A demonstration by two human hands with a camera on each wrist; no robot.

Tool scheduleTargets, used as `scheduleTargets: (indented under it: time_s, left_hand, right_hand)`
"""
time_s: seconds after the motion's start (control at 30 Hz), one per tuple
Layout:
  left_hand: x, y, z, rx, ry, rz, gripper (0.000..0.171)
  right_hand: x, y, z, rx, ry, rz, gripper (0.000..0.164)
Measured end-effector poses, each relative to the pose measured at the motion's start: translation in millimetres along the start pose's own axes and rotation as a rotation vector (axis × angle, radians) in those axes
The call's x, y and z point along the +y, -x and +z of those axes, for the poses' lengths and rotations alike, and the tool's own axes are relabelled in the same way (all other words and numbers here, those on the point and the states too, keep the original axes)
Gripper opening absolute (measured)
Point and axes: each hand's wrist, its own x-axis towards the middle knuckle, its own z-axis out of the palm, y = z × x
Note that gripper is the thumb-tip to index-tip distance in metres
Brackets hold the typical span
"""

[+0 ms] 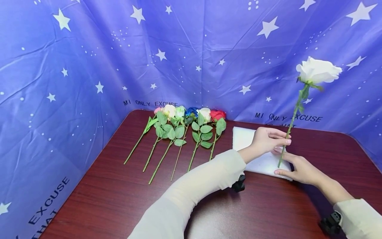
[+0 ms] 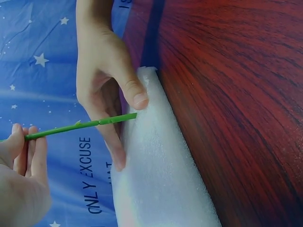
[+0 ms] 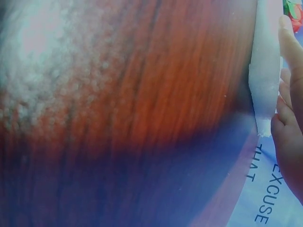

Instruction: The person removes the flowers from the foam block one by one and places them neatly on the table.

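Note:
My left hand (image 1: 265,142) pinches the green stem of a white artificial rose (image 1: 318,71) that stands nearly upright, its bloom tilted to the right. In the left wrist view, the stem's lower end (image 2: 125,117) meets the top of a white foam block (image 2: 158,156); whether it goes into the foam I cannot tell. My right hand (image 1: 301,168) rests on the foam near its right end, thumb and fingers extended on either side of the stem. The right wrist view catches this hand (image 3: 291,94) at its right edge, against the foam.
Left of the foam, several artificial flowers lie in a row on the dark red wooden table (image 1: 113,192): a red rose (image 1: 218,115), a white one (image 1: 204,114), a blue one (image 1: 191,112) and paler ones. A blue star-printed cloth (image 1: 185,76) hangs behind the table.

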Motion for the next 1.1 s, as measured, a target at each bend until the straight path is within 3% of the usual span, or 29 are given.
scheduleTargets:
  time_s: [0.3,0.5,0.6,0.9,1.1]
  left_hand:
    - [0.8,1.7,-1.3,-0.023,0.005,0.082,0.018]
    - [5.5,-3.0,-7.0,-0.036,0.174,0.149,0.02]
    - [7.1,-4.8,-15.5,-0.043,0.256,0.147,0.021]
    - [-4.3,-3.3,-53.6,-0.04,0.365,0.129,0.022]
    - [-14.1,2.8,-76.2,-0.061,0.383,0.076,0.023]
  right_hand:
    - [0,1,-1,-0.006,0.002,0.004,0.066]
    - [1,0,-2,-0.015,-0.007,-0.016,0.072]
    - [0,0,-2,-0.018,-0.003,-0.018,0.076]
    - [-2,-3,-3,-0.022,-0.005,-0.027,0.077]
    - [-5,0,-6,-0.031,0.016,0.007,0.077]
